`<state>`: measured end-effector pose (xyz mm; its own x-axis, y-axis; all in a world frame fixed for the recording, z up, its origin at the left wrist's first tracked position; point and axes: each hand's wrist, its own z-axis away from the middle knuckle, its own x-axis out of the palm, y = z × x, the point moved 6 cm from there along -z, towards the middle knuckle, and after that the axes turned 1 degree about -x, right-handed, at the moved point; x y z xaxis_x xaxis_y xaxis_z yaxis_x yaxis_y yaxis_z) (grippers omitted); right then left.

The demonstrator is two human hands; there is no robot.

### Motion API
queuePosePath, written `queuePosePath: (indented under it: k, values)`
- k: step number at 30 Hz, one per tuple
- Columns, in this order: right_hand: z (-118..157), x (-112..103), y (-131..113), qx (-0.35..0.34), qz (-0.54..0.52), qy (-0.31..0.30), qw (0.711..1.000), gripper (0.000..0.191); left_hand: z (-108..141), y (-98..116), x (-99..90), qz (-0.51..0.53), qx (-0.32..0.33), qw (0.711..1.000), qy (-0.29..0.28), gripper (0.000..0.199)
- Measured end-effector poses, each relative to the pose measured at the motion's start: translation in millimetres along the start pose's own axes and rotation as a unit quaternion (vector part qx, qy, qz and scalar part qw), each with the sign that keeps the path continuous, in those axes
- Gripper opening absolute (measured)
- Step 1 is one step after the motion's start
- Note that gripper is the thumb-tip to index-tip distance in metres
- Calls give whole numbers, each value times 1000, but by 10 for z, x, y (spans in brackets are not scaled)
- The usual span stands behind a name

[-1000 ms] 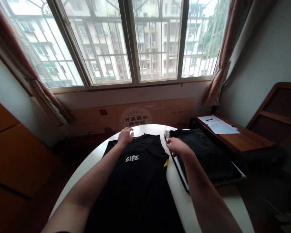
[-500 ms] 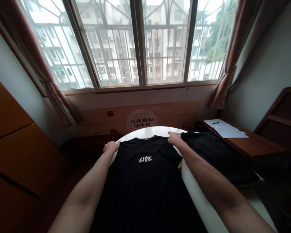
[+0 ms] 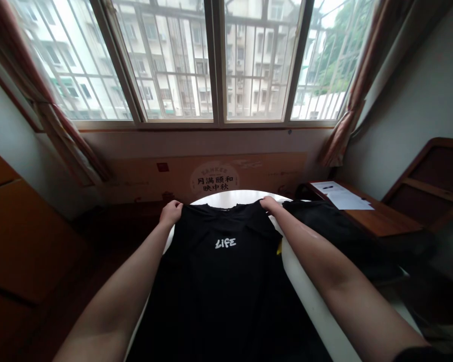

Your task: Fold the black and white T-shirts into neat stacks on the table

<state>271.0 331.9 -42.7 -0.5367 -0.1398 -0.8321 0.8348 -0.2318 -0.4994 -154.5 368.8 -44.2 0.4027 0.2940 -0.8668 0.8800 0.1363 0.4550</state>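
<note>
Black short-sleeved T-shirt with white lettering (image 3: pixel 219 281) laid face up on the white round-edged bench (image 3: pixel 302 281), collar at the far end toward the window, lower part running out of frame at the bottom. Left hand (image 3: pixel 171 212) closed, pinching the shirt's left shoulder corner. Right hand (image 3: pixel 271 205) closed too, gripping the opposite shoulder; exact finger placement hard to see there. Both arms stretched forward, one along each side of the shirt. Top edge spread between the hands, slight creases near the collar. Can't tell if that edge is lifted off the bench.

Small yellow patch (image 3: pixel 279 247) at the right sleeve's edge, just beside the right forearm; unclear what it belongs to. Dark pile of folded black cloth (image 3: pixel 326 226) right of the shirt, partly behind the right forearm. Beyond it, white paper sheets (image 3: pixel 343 196) on a brown wooden side bench (image 3: pixel 388 223). Beige printed panel with black characters (image 3: pixel 215 183) under the wide barred window (image 3: pixel 219 60).
</note>
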Motion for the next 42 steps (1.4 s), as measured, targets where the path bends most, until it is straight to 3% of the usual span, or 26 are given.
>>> queuePosePath:
  k: [6,12,15,19,23,27,31,34,37,40,42]
  values:
    - [-139,-25,49,-23,-39,78,996,34,-142,-215,-187,20,0,1000,16,32]
    - [-211,98,62,-32,-4,106,994,33,-22,-307,-9,-27,-25,999,-10,25]
    - [-143,84,-5,-46,21,116,992,45,78,-251,49,-51,-28,998,-5,34]
    - [251,-81,-121,-129,54,140,980,63,264,-58,-76,-63,20,997,34,51]
    - [1163,-275,-12,-305,84,133,939,43,621,244,-402,-51,118,991,21,42]
    - [2195,-317,602,-282,56,3,958,32,1420,753,-788,5,259,963,-78,35]
    - [3129,-96,1316,-199,39,-87,975,29,2720,1372,-893,25,349,911,-219,25]
    - [3657,190,1670,-165,36,-77,983,41,3800,1792,-694,-23,425,844,-328,15]
    - [3969,510,1796,-138,24,-58,988,41,4567,2063,-429,-71,449,816,-355,15]
    - [4081,723,1756,-116,1,-14,993,18,4960,2220,-180,-79,445,821,-349,28]
    - [4118,760,1674,-129,-37,34,990,16,5058,2288,-72,-74,439,833,-329,39]
